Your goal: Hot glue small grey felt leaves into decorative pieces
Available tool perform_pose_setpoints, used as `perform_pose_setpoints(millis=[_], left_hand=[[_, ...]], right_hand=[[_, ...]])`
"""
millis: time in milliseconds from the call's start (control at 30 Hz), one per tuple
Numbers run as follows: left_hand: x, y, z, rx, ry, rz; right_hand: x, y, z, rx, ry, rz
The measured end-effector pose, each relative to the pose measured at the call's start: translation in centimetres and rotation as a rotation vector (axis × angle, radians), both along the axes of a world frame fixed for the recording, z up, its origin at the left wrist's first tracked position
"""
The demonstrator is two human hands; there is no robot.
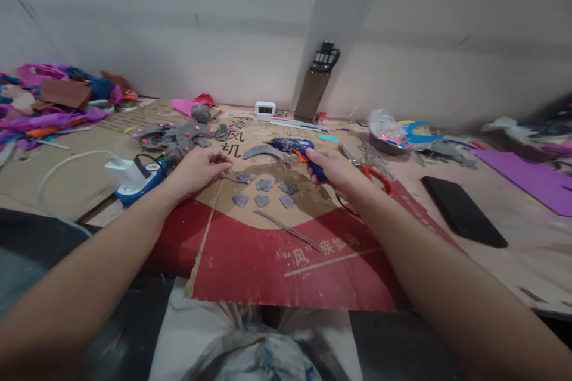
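Observation:
My right hand grips the handle of a blue glue gun with an orange trigger, its nozzle pointing left over a grey glitter crescent. My left hand rests on the cardboard sheet, fingers curled in a pinch near several small grey glitter hearts and flowers; whatever it pinches is too small to make out. A thin grey strip lies below the shapes.
Orange-handled scissors lie right of my right hand. A black phone sits further right. A white plug and blue device are left. A dark bottle, white clock, metal bowl, purple sheet and coloured scraps ring the table.

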State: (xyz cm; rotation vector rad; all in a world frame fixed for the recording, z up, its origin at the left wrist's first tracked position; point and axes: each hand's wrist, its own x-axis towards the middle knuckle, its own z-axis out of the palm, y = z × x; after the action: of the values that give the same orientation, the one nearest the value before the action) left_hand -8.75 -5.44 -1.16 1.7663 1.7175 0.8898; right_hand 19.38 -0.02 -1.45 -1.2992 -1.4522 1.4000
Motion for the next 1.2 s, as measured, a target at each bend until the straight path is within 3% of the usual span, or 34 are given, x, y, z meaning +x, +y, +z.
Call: perform_pose_setpoints(millis=[333, 433, 600, 800, 967, 1200], left_hand=[[0.0, 0.1, -0.4, 0.028, -0.126, 0.008], [0.2, -0.2, 0.0, -0.008, -0.24, 0.0], [0.5, -0.6, 0.6, -0.027, -0.268, 0.035], [0.5, -0.2, 0.0, -0.073, -0.297, 0.029], [0.2, 0.1, -0.5, -0.076, -0.303, 0.003], [0.7, -0.3, 0.1, -0.064, -0.298, 0.021]], right_hand=[[0.7, 1.9, -1.8, 0.09, -0.236, 0.027], [0.8, 1.9, -1.6, 0.122, -0.29, 0.076], [1.7, 1.9, -0.8, 0.188, -0.39, 0.236], [2.7, 1.9, -0.2, 0.201, -0.497, 0.401], [2.6, 2.0, -0.1, 0.266, -0.637, 0.441], [2.2, 2.0, -0.4, 0.371, -0.779, 0.412]])
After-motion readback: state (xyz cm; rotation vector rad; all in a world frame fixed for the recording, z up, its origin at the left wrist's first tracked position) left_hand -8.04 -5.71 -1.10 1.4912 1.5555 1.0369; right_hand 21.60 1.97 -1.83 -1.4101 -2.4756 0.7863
